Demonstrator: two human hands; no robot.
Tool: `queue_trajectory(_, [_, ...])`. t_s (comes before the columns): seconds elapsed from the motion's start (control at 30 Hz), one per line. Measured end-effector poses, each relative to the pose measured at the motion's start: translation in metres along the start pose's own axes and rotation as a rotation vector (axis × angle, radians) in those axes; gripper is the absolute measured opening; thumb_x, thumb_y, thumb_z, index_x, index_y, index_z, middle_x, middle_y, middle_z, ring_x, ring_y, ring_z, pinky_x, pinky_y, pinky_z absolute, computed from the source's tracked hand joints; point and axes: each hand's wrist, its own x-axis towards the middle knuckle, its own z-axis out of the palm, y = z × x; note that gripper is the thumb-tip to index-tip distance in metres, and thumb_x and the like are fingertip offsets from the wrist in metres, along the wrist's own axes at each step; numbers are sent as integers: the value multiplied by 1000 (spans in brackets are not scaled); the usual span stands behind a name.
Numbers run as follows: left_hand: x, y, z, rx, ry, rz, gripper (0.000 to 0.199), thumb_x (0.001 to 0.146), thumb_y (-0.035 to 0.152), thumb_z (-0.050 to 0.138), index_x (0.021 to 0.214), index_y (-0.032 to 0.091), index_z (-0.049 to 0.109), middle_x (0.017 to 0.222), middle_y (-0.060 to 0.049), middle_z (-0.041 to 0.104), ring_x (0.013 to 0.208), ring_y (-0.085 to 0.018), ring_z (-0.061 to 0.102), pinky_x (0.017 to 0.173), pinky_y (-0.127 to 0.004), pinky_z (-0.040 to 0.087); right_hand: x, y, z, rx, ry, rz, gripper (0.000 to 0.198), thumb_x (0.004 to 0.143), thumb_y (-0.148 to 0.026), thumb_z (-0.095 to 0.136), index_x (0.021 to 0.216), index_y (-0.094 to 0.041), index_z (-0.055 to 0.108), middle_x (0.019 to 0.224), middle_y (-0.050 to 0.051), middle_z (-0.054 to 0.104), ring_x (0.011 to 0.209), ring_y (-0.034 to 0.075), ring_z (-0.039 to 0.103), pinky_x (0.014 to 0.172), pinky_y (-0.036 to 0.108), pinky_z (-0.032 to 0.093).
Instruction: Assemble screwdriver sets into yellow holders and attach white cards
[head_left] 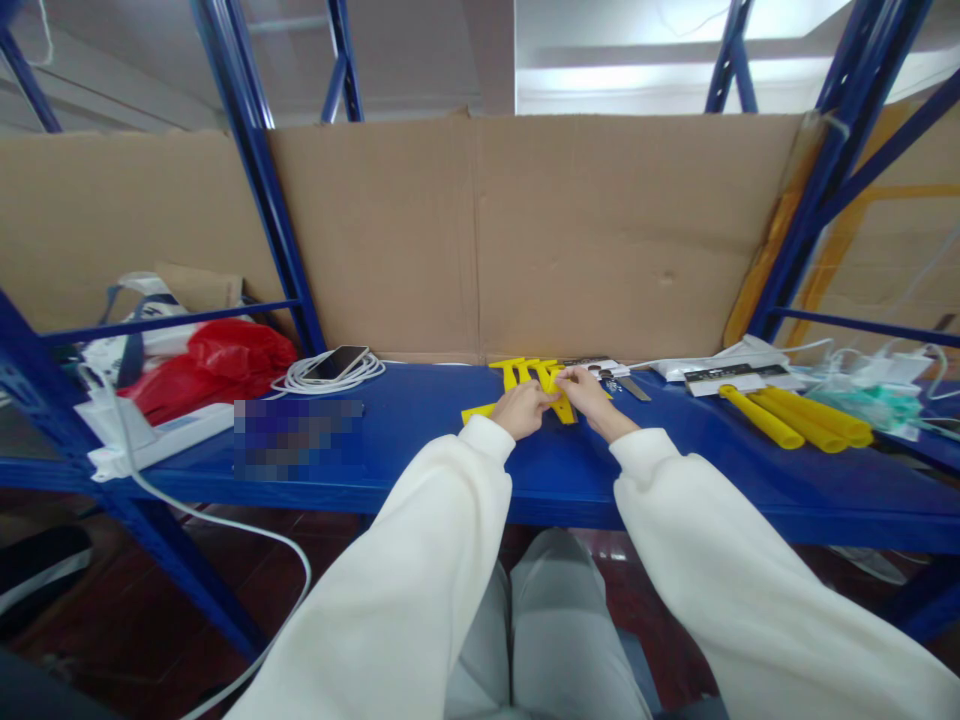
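Nearest us are our two white sleeves (405, 560), reaching forward on either side of our grey trousers (559, 610). Beyond them, a broad brown cardboard panel (375, 240) stands along the back, between sloping blue metal uprights (259, 170). In front of it runs our blue counter (420, 390), with our knees below its front edge.

At the far left of the counter we see a crumpled red plastic bag (240, 355); towards the right lies a group of thick yellow handles (761, 418), their ends towards us. A white cable (330, 385) is coiled near the red bag, with a dark-screened phone (341, 362) resting on it.

Our left hand (525, 408) and right hand (589, 395) meet near the middle of the counter, fingertips drawn together at a yellow piece (564, 410). They hide part of it, so we cannot tell whether either hand pinches it. More yellow plastic pieces (511, 375) lie just behind our left hand. Smallest is a flat grey metal blade (636, 388), lying to the right of our right hand.
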Motion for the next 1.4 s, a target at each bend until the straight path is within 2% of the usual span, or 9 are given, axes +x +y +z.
queue_trajectory(0.17, [1,-2,2,12,21,-7,42,94,17,43,127,26,68,105,-10,65,100,-22,61,91,-34,48,0,1,-2,-224,77,-150,5,72,-23,59,68,-21,62,91,7,64,102,26,55,97,44,41])
queue_trajectory(0.33, [1,-3,3,4,31,-1,42,94,16,43,126,27,68,103,-10,65,98,-22,61,91,-34,48,2,3,-1,-284,92,-128,9,73,-25,59,69,-21,65,94,9,65,103,27,56,97,44,41])
queue_trajectory(0.6, [0,-1,4,7,50,-2,45,93,13,42,128,26,67,102,-10,64,99,-22,61,91,-34,48,4,7,2,-108,75,-20,8,70,-26,57,65,-21,62,82,4,67,93,23,61,95,38,44])
queue_trajectory(0.7, [1,-2,4,21,51,2,46,93,13,41,129,26,67,102,-11,64,99,-23,61,91,-35,48,3,5,3,9,63,33,4,68,-26,58,68,-21,58,84,4,67,91,22,61,93,38,45])
queue_trajectory(0.87, [1,-2,5,3,74,9,46,92,12,43,129,27,67,102,-10,64,98,-21,61,92,-34,49,5,5,5,197,72,82,11,65,-24,60,73,-22,53,84,1,64,90,19,60,90,35,47])
queue_trajectory(1.03, [1,-3,5,-22,93,0,43,93,13,44,126,26,69,101,-10,64,98,-21,62,91,-33,49,7,8,7,219,53,75,12,65,-23,60,74,-22,51,82,0,61,87,17,59,87,33,48])
queue_trajectory(1.17, [1,-3,6,-28,105,2,42,93,14,45,124,27,70,101,-9,65,97,-21,62,92,-32,49,7,7,7,271,97,73,15,65,-22,62,75,-22,51,80,1,61,83,18,59,83,32,50])
queue_trajectory(1.3, [3,-5,5,-60,136,-11,42,92,11,47,124,25,70,103,-9,66,99,-20,63,92,-31,49,6,0,2,309,165,161,14,69,-20,59,80,-23,51,84,3,64,83,18,62,74,29,52])
queue_trajectory(1.4, [4,-7,5,-89,191,-54,40,91,11,49,124,22,69,104,-9,67,101,-20,63,93,-31,48,3,-10,-6,373,32,237,10,72,-21,60,80,-22,54,77,3,66,73,18,64,64,28,52])
